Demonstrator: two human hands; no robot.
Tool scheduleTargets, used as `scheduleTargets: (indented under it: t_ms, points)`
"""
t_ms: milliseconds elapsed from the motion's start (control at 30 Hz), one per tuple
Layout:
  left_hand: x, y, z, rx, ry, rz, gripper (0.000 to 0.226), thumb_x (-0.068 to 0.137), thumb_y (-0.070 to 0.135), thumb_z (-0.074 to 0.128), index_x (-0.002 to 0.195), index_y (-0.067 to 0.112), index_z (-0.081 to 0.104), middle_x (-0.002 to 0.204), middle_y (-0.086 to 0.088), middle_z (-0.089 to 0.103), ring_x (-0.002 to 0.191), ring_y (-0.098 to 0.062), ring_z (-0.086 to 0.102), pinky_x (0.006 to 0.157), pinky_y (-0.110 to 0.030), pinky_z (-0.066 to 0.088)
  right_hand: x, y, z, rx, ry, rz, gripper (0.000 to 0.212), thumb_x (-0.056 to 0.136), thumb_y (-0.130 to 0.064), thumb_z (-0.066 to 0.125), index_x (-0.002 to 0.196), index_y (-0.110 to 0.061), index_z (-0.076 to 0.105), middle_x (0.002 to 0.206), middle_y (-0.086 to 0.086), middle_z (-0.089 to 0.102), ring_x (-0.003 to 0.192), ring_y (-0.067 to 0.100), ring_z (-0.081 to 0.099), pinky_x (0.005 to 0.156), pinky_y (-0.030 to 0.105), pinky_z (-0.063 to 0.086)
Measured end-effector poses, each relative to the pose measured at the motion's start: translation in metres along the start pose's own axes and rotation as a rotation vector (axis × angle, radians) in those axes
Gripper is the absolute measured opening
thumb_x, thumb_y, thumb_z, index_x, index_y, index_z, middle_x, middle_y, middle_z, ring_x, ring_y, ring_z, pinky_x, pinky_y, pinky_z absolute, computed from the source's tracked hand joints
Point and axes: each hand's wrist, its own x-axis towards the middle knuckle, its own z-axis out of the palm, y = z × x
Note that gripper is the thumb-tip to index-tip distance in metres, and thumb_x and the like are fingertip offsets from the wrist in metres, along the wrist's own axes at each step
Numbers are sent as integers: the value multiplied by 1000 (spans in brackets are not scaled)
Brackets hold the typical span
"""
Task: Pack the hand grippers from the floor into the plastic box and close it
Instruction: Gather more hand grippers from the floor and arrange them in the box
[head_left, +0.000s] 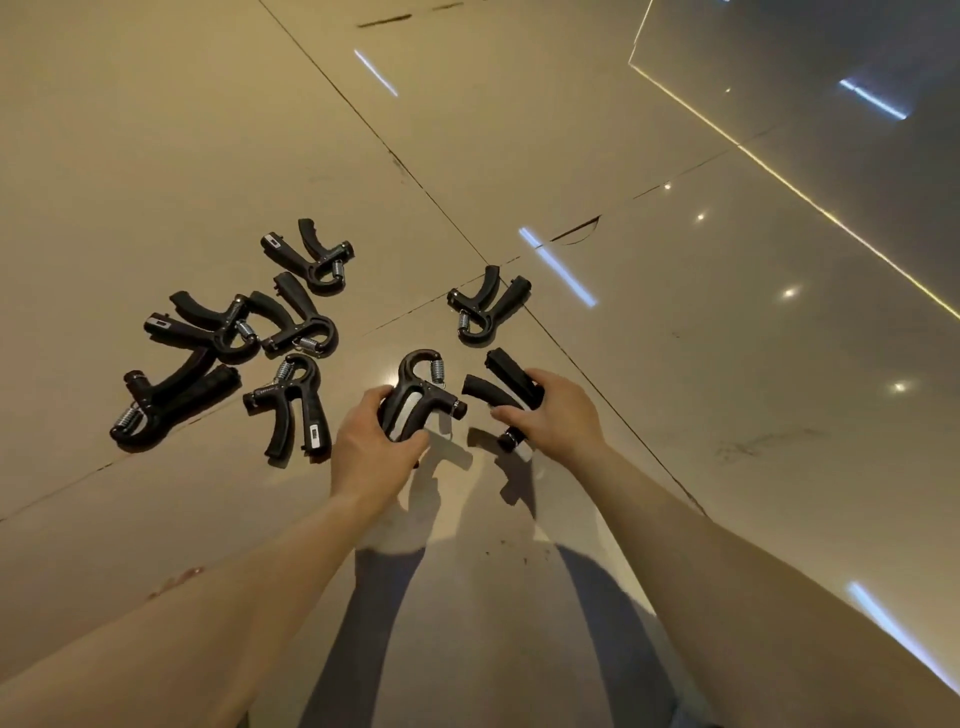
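Observation:
Several black hand grippers with steel springs lie scattered on the glossy beige floor (156, 130). My left hand (371, 447) is closed around one hand gripper (418, 389), spring end pointing away from me. My right hand (553, 410) holds a second hand gripper (501, 387) by its spring end, handles pointing up and left. Another hand gripper (485, 306) lies just beyond my hands. To the left lie more: one hand gripper (293, 402), a far one (311, 254), two overlapping (244, 325) and a large one (166, 400). No plastic box shows.
Dark tile joints cross the floor, meeting near a chipped spot (576, 234). A dark glossy panel with a bright edge (810, 130) fills the upper right. Ceiling lights reflect on the tiles. Shadows of my arms fall on the floor near me.

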Motion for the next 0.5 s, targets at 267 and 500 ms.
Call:
scheduleTargets:
  t_ms: [267,500]
  points:
    - [-47,62,-10,-52,-92,157,57,73,29,80,123,40,54,100,7,63,82,-16,70,77,-41,62,-82,-2,-79,162,209,66,62,75,-43,82,130,-22,61,101,-3,61,94,23,61,81,39,52]
    - [-123,119,-38,-45,-126,343,59,67,42,77,122,40,57,95,11,64,86,-19,70,80,-43,60,-189,-15,-145,248,376,92,60,68,-44,82,123,-26,65,91,-3,66,83,23,68,79,48,59]
